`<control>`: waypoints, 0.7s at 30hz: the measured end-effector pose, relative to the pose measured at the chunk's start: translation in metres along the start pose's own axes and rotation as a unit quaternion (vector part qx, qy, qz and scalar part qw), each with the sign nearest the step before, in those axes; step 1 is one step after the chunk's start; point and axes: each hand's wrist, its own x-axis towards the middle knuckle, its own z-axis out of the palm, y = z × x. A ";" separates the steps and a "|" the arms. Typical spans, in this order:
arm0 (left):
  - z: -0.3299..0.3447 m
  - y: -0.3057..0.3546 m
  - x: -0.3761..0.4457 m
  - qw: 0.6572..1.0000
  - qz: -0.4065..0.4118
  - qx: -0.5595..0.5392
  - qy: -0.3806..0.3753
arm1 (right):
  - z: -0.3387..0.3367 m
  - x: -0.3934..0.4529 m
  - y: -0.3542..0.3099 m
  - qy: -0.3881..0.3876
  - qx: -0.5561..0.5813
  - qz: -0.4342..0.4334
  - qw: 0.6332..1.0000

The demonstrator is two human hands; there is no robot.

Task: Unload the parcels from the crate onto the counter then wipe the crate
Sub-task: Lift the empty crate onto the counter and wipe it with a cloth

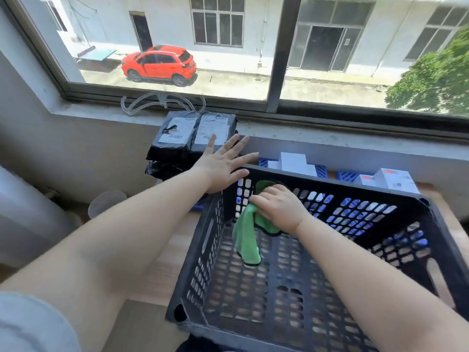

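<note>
The black crate (317,262) sits on the wooden bench (165,262), close to the person, and holds no parcels. Its walls and floor are pierced with rows of slots.

The right hand (279,207) reaches inside the crate and presses a green cloth (247,237) against the inner face of the far wall, near the left corner. Its grip is on the cloth: fingers bent over the top of it, part of the cloth bunched under the palm, the rest hanging loose toward the crate floor.

The left hand (223,166) lies flat on the far left corner of the crate rim, fingers straight and spread, grip released, holding nothing.

The parcels (193,138), in black plastic wrap with white labels, are stacked just beyond the crate's left corner, against the wall under the window sill. The left hand's fingertips overlap the stack in the view; whether they touch it cannot be told.

Behind the crate's far wall stand white boxes (294,162) on blue trays (346,175). A clear hanger (162,101) lies on the sill. Outside the window a red car (160,64) is parked.
</note>
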 end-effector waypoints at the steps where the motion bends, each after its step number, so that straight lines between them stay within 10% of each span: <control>1: 0.001 0.000 -0.005 1.000 0.010 -0.001 -0.002 | 0.003 0.002 -0.008 0.020 0.005 0.036 0.999; 5: 0.010 -0.001 -0.035 0.998 0.021 -0.054 0.014 | 0.005 0.026 -0.046 0.082 0.168 0.286 0.940; 13: 0.026 -0.002 -0.079 0.990 -0.020 -0.141 0.020 | 0.011 0.084 -0.111 0.215 0.536 0.590 0.565; 17: 0.030 0.010 -0.088 0.986 -0.050 -0.157 0.021 | 0.018 0.073 -0.133 0.167 0.605 0.467 0.624; 21: 0.025 0.017 -0.093 0.981 -0.093 -0.167 0.037 | 0.021 0.058 -0.142 -0.060 0.544 0.471 0.692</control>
